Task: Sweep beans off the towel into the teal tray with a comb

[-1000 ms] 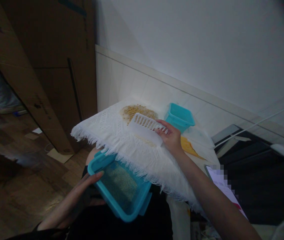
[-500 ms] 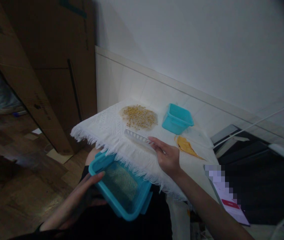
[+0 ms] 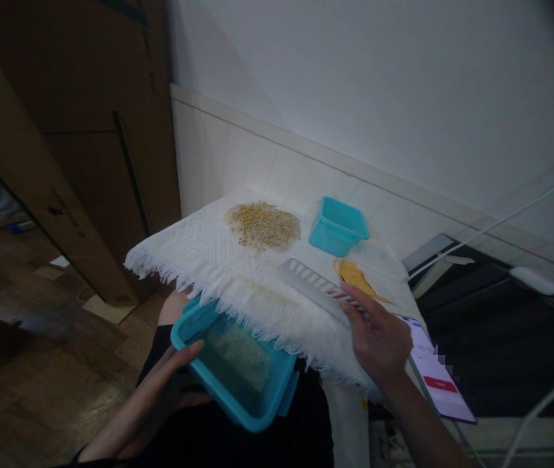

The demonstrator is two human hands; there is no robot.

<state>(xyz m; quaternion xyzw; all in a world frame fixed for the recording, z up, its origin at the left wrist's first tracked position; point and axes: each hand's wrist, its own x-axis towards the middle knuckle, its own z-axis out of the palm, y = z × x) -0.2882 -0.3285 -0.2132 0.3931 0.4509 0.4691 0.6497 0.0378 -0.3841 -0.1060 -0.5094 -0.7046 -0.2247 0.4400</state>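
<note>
My left hand [image 3: 179,370] is closed on the rim of a teal plastic container [image 3: 252,416], tilted just below the table's front edge. Pale small grains [image 3: 240,354] cover part of its bottom. In my right hand [image 3: 381,335] is a pale flat slotted tool [image 3: 313,279], its row of openings facing up, held over the cloth. A thin streak of fine yellowish grains [image 3: 269,294] lies on the white fringed cloth [image 3: 199,247] near the edge. Farther back is a spread heap of yellow beans mixed with paler grains [image 3: 264,226].
A smaller teal container [image 3: 338,227] stands near the wall, with a crumpled orange-yellow piece [image 3: 360,279] in front. A lit phone [image 3: 437,370] lies at the right edge by a black surface. A white cable [image 3: 501,218] crosses there. Tall cardboard [image 3: 82,162] stands at left.
My right hand has moved right and toward me with the slotted tool, uncovering the grain streak on the cloth. My left hand and the container stay nearly the same; the view has shifted slightly.
</note>
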